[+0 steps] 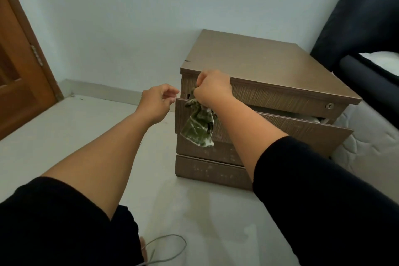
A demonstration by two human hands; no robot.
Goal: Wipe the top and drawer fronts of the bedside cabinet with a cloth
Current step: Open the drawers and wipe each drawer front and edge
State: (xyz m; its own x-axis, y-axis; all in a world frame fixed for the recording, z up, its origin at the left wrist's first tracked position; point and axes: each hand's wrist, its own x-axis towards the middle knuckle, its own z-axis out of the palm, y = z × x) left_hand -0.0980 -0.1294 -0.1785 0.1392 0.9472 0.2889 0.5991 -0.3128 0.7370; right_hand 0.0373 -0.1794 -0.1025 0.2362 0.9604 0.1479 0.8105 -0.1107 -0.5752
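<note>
The right hand (212, 88) is gripping a green cloth (197, 127) against the bedside cabinet (259, 67) front, at two o'clock; the left hand (158, 101), loosely curled, is touching the pulled-out drawer (302, 129) corner.

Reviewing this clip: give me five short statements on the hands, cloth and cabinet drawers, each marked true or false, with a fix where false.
1. The right hand grips the green cloth. True.
2. The cloth lies flat on the cabinet top. False: it hangs from the right hand in front of the drawer fronts.
3. The second drawer is pulled partly out. True.
4. The left hand holds a second cloth. False: it holds nothing, fingers loosely curled beside the drawer's left corner.
5. The top drawer front has a keyhole near its right end. True.
</note>
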